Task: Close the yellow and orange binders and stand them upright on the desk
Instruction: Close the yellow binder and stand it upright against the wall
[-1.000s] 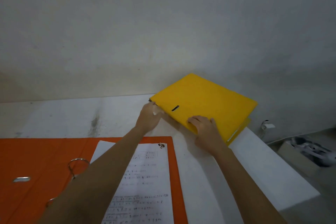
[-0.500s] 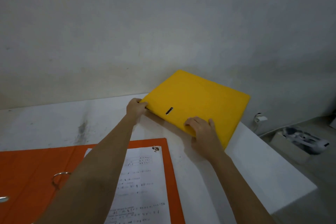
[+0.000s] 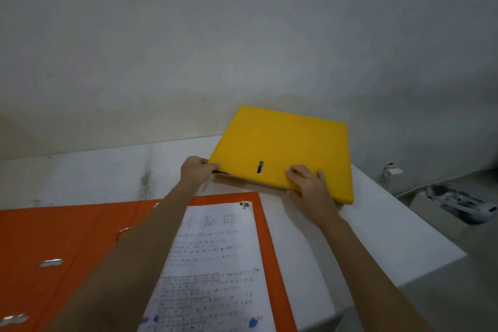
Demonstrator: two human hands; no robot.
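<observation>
The yellow binder (image 3: pixel 285 145) is closed and lies near the far right of the white desk (image 3: pixel 377 226), its far edge raised toward the wall. My left hand (image 3: pixel 195 171) grips its near left corner. My right hand (image 3: pixel 310 188) holds its near edge, fingers on the cover and thumb under it. The orange binder (image 3: pixel 67 237) lies open and flat at the near left, with a metal ring (image 3: pixel 122 232) showing and a sheet of written paper (image 3: pixel 215 264) on its right half. My left forearm crosses over it.
A grey wall (image 3: pixel 242 35) rises just behind the desk. The desk's right edge drops to the floor, where a box with white items (image 3: pixel 452 205) sits. A white plug (image 3: pixel 392 171) hangs on the wall low at the right.
The yellow binder has turned so its near edge faces me more squarely, and its far edge has risen. Both hands kept hold and moved with it.
</observation>
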